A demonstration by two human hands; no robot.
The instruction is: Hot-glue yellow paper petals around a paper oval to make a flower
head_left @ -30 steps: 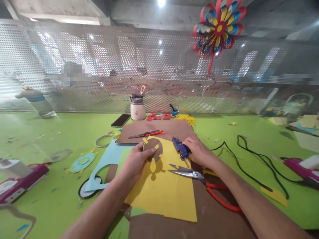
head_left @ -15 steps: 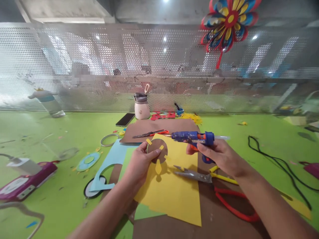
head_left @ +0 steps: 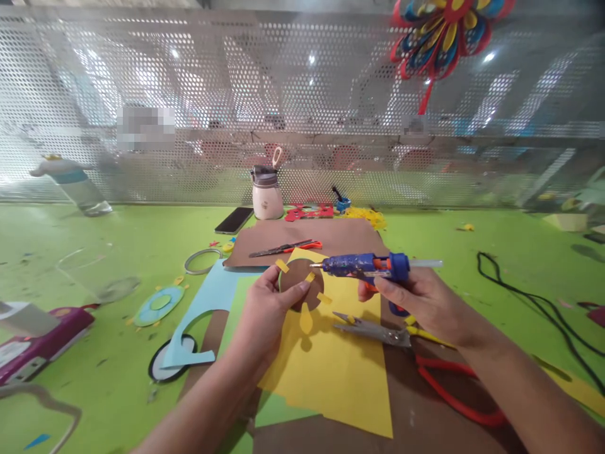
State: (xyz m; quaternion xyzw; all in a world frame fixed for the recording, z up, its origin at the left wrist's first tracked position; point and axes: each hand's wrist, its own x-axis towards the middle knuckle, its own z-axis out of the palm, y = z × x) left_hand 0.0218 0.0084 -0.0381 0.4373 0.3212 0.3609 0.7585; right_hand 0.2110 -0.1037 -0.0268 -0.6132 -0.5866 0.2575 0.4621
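My left hand [head_left: 265, 309] pinches a brown paper disc [head_left: 299, 282] with small yellow tabs stuck around its rim, held above a yellow sheet [head_left: 331, 359]. My right hand [head_left: 420, 299] grips a blue glue gun [head_left: 366, 266] by its handle, held level with the nozzle pointing left, its tip almost at the disc's right edge. A clear glue stick juts out of the gun's back. Red-handled scissors [head_left: 401, 343] lie on the brown sheet just under my right hand.
A green table [head_left: 118, 239] carries a light blue cut sheet [head_left: 208, 302], a second pair of scissors [head_left: 283, 248], a phone [head_left: 235, 220], a cream bottle [head_left: 266, 195], a black cord [head_left: 534, 302], a pink device [head_left: 33, 340] at left. A perforated metal screen stands behind, with a paper flower [head_left: 439, 31].
My right hand picked the glue gun off the table a second ago, lifted it, and has now brought its nozzle left to the disc. The left hand kept holding the disc.
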